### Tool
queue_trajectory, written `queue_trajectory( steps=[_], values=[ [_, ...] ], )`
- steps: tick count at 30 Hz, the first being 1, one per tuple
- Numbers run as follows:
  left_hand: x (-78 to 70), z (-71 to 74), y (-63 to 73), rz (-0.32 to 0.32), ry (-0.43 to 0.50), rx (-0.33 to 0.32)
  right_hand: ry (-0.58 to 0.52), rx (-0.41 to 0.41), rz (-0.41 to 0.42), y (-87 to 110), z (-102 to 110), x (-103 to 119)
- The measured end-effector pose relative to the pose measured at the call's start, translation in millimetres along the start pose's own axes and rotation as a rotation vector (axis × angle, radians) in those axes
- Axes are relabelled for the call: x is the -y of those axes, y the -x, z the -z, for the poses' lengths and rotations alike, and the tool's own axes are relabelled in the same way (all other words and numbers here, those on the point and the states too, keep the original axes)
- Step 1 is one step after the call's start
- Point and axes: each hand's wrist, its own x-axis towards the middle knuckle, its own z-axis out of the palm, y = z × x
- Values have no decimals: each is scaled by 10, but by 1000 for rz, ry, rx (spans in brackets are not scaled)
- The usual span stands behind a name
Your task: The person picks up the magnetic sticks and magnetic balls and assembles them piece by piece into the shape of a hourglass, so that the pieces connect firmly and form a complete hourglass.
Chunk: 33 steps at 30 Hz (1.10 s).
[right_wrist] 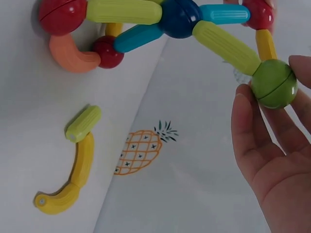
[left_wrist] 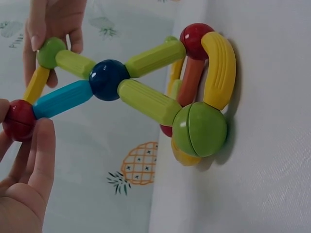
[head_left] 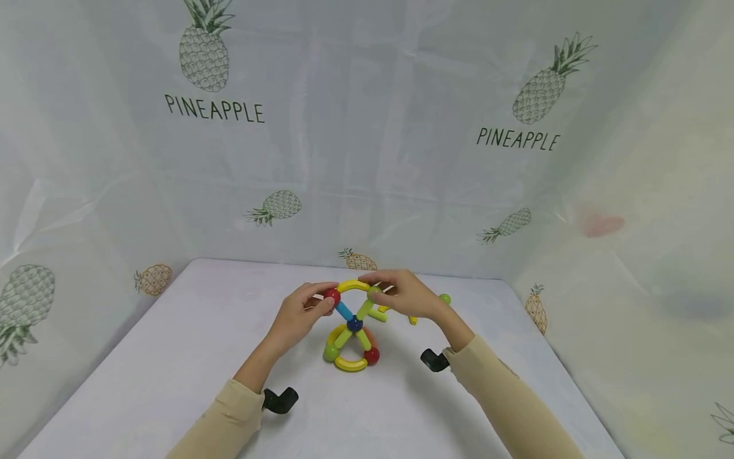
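Observation:
A magnetic ball-and-stick structure stands on the table, its blue ball (left_wrist: 110,80) at the centre. Below that, green and blue sticks spread to a base of balls joined by curved yellow and orange pieces. Above it, a blue stick (left_wrist: 63,99) leads to a red ball (left_wrist: 19,120) and a green stick (right_wrist: 226,47) to a green ball (right_wrist: 274,83). A curved yellow stick (head_left: 353,285) bridges these two upper balls. My left hand (head_left: 297,317) pinches the upper red ball between thumb and fingers. With thumb and fingertips, my right hand (head_left: 406,294) grips the upper green ball.
Behind the structure, to the right, lie a loose green stick (right_wrist: 83,124) and curved yellow sticks (right_wrist: 82,160). A green ball (head_left: 445,298) rests farther right. A white sheet printed with pineapples (head_left: 355,159) hangs around the white table (head_left: 172,357).

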Motion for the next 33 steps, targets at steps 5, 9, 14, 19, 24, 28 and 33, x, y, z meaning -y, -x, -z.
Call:
queue_trajectory(
  steps=[5,9,14,19,24,28,33],
  values=[
    [22,-12,-10,-19,-7,23,-1,-25,0,49,-33,-58],
    [14,-16,-5,-29,-7,38,8,-61,-9,62,-70,-83],
    [12,-12,-6,-29,-4,51,-3,-99,-19,74,-110,-91],
    [7,14,2,-19,-12,50,-26,-118,-7,47,-149,-105],
    [-8,33,-4,-9,-41,56,-23,-139,-4,25,-182,-119],
    [-20,42,-27,-3,-69,67,-22,-164,-22,17,-209,-146],
    [-39,61,-49,18,-72,85,-29,-176,-55,-2,-228,-149]
  ],
)
